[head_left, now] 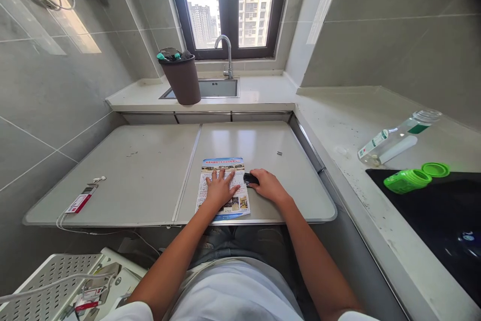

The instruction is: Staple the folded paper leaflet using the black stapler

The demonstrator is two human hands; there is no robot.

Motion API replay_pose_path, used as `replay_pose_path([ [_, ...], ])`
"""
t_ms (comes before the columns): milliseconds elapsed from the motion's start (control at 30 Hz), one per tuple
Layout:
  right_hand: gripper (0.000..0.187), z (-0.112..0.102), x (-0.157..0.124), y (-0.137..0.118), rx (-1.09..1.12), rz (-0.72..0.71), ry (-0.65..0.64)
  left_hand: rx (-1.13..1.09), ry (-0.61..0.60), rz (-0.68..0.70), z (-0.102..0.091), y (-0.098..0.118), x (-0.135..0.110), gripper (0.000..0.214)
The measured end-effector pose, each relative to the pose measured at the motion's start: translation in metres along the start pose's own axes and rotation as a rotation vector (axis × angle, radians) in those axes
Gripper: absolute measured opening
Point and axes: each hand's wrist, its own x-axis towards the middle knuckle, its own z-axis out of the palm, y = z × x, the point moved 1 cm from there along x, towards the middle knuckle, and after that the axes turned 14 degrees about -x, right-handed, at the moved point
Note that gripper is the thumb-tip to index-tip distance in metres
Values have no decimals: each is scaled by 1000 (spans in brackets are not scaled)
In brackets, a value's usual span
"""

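A printed leaflet with a blue border lies flat on the grey folding table, near its front edge. My left hand rests palm down on the leaflet with the fingers spread. My right hand sits just right of the leaflet, curled around a small black object whose end pokes out against the leaflet's right edge. I cannot make out what the black object is.
A red-and-white packet with a white cable lies at the table's left. A brown bin stands by the sink under the window. On the right counter lie a clear bottle, a green container and its lid.
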Motion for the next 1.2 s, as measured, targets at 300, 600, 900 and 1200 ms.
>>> replay_pose_path([
  [300, 42, -12, 22, -10, 89, 8, -93, -43, -80, 154, 11, -11, -2, 52],
  [600, 43, 1, 52, -49, -177, 289, -162, -88, -71, 163, 14, -15, -4, 68],
  [900, 40, 14, 57, -66, -321, 270, -143, -103, -54, 186, 19, -19, -4, 67],
  [1200, 34, 14, 60, -72, -396, 298, -217, -105, -71, 174, 18, -19, -4, 67],
])
